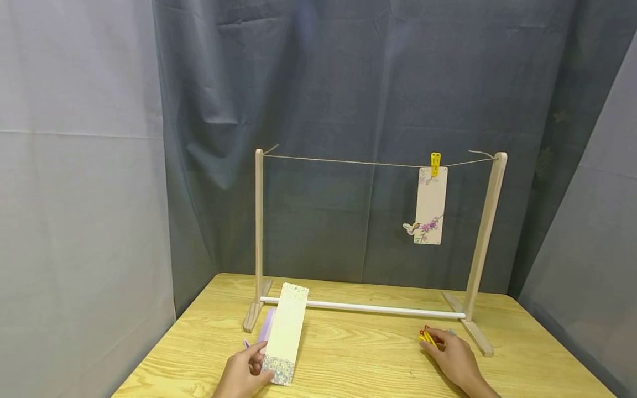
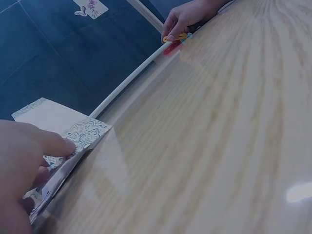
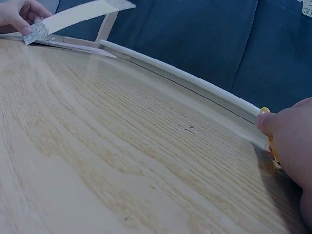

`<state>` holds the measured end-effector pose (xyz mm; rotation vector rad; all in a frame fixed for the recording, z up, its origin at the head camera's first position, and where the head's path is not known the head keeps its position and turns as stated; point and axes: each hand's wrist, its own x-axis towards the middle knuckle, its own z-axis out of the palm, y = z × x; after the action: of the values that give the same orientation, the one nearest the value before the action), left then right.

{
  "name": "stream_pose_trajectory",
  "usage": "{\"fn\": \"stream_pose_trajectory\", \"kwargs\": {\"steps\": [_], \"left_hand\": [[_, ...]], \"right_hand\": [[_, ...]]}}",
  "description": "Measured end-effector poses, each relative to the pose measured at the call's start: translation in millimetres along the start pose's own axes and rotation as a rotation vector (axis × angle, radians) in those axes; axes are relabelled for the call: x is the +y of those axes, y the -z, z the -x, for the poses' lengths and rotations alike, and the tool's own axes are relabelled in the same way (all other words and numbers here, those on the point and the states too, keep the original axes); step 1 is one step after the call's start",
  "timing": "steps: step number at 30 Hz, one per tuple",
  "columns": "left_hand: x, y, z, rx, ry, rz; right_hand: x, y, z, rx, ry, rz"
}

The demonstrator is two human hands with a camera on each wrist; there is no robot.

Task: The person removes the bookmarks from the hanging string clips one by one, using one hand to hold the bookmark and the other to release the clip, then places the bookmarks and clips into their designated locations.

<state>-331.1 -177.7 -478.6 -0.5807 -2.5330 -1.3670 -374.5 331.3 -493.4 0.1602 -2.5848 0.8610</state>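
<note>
2 hands (image 1: 244,370): left fingers pinch cream bookmark (image 1: 286,333); right (image 1: 455,359) fingers grip yellow clip (image 1: 428,336); no legible writing.

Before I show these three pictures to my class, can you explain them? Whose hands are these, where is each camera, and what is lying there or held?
These are one person's bare hands, no machine. The wide picture comes from a head camera; the other two from cameras on each wrist. The left hand pinches a cream bookmark by its patterned end, lifting it off the wooden table. The right hand holds a yellow clip. Behind stands a wooden frame with a string, where another clip holds a flowered bookmark.
</note>
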Motion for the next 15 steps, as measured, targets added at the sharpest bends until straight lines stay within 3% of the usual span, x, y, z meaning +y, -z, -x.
{"fn": "stream_pose_trajectory", "kwargs": {"steps": [15], "left_hand": [[-2.1,-1.3,1.5,0.08,-0.113,-0.219]], "right_hand": [[0.0,0.0,1.1,-0.004,0.023,0.006]]}}
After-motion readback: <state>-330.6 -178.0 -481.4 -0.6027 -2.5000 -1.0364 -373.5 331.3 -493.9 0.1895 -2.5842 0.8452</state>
